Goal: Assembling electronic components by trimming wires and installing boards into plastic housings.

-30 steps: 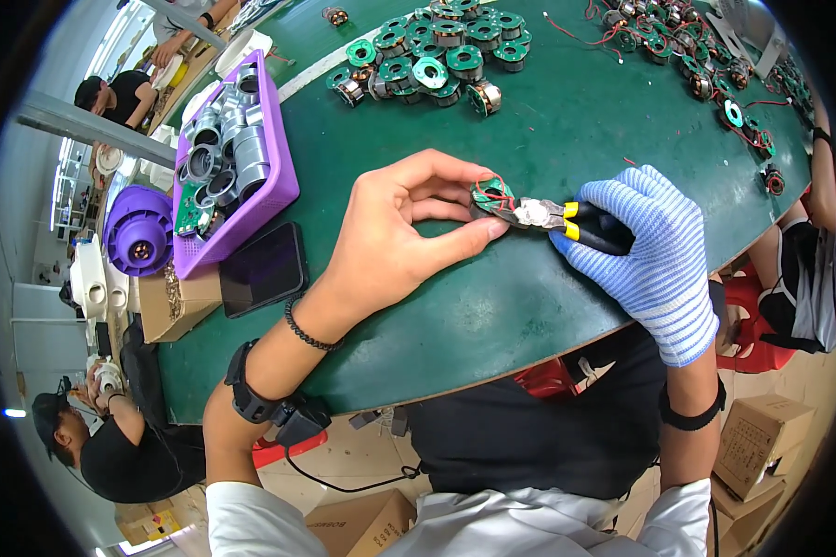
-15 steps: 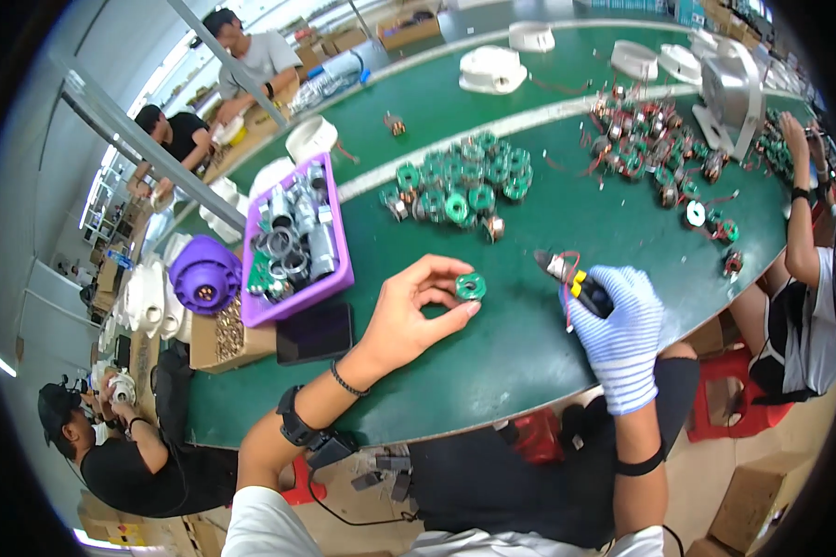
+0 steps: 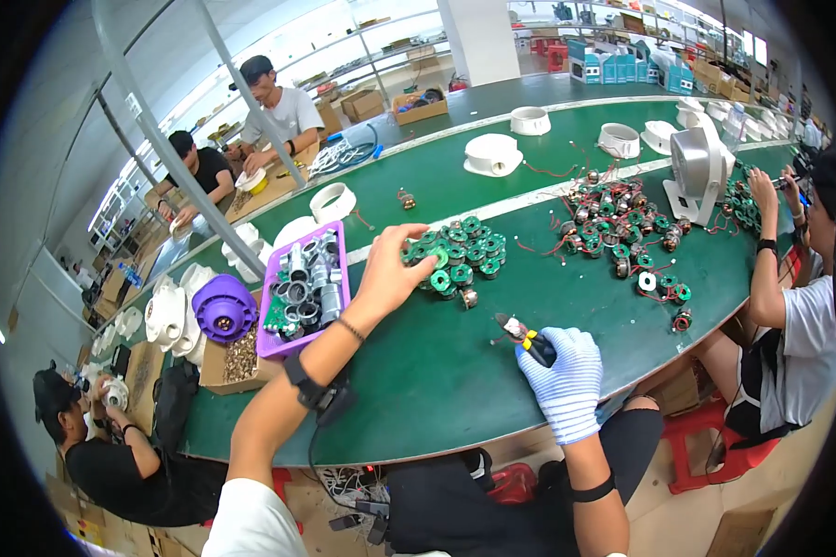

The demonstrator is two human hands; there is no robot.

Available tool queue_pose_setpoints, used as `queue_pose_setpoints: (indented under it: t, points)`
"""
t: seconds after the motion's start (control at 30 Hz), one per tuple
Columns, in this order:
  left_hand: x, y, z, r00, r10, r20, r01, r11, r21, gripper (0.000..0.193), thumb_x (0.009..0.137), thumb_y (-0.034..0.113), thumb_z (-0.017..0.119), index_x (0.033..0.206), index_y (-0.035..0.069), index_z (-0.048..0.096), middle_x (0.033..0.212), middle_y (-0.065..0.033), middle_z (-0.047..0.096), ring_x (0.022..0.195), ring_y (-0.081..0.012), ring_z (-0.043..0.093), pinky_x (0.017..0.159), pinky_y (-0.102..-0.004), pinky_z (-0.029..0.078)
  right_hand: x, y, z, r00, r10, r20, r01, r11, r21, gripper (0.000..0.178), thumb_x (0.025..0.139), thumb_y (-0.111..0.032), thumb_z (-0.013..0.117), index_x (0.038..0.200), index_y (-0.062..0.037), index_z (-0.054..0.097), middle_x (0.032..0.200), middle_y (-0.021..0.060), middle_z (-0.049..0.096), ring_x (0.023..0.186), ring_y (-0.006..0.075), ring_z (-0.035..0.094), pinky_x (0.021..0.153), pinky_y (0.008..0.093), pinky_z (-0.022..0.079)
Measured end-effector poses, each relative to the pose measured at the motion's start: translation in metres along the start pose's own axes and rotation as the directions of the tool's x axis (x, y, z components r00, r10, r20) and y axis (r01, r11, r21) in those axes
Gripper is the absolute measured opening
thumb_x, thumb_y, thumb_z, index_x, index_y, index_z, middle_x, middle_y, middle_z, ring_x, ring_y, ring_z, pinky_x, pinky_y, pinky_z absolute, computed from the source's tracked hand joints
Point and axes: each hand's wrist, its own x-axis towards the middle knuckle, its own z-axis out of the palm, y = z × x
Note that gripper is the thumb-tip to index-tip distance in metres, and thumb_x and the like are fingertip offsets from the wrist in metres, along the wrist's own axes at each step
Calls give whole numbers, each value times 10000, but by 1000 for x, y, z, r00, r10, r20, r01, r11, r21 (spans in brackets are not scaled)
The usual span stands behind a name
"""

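My bare left hand [image 3: 392, 271] reaches to the left edge of a cluster of small motors topped with green ring boards [image 3: 474, 251]. Its thumb and fingers close round one green-topped motor [image 3: 418, 251], partly hidden by the hand. Nearer the table's front edge, my right hand [image 3: 565, 376], in a blue-and-white striped glove, grips cutting pliers [image 3: 528, 339] with yellow and black handles. Their dark jaws point up and left, over the green tabletop. A copper-sided motor [image 3: 469, 297] stands at the near edge of the cluster.
Left of my left arm stand a purple bin [image 3: 346, 269] of grey metal rings, a purple round housing [image 3: 224, 308] and a cardboard box [image 3: 215, 364] of small brass-coloured parts. To the right lies a heap of wired motors [image 3: 613, 218], near a co-worker's hands [image 3: 762, 200]. White housings [image 3: 492, 155] stand farther back.
My left hand has moved away from me to the cluster, carrying the green-topped motor. My right hand, still holding the pliers, has shifted left and nearer; the view has tilted up.
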Motion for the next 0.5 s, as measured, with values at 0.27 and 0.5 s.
queue_pose_setpoints:
  t: [0.27,0.5]
  points:
    - [-63,71,27,888,117,445,123,872,-473,853,817,336,838,1480,73,371,1317,-146,592,1141,-238,590,934,-382,510,1,0,-3,999,21,26,-23,998,62,285,717,-259,813,907,-76,705,807,106,630,781,311,598,708,431,477]
    - [-64,80,32,761,-17,649,446,740,-504,137,980,78,622,1079,-15,603,923,-88,700,797,-137,669,718,-313,559,1,6,4,997,21,-74,-13,995,99,342,700,-197,859,935,-27,678,846,127,638,784,322,606,716,412,505]
